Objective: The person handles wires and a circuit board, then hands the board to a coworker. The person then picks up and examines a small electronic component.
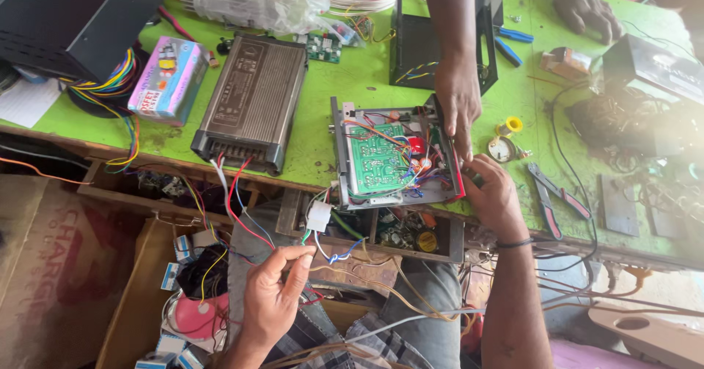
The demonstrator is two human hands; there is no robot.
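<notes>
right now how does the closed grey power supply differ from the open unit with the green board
The grey power supply is closed under a ribbed metal cover; the open unit has no lid, showing its green circuit board and wiring. The power supply lies untouched, while the person's right hand and another person's hand are at the open unit's right edge. Both sit on the green table and trail coloured wires over its front edge.

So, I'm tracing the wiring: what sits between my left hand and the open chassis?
In the head view, a white connector block on coloured wires hangs between the left hand and the open chassis.
</notes>
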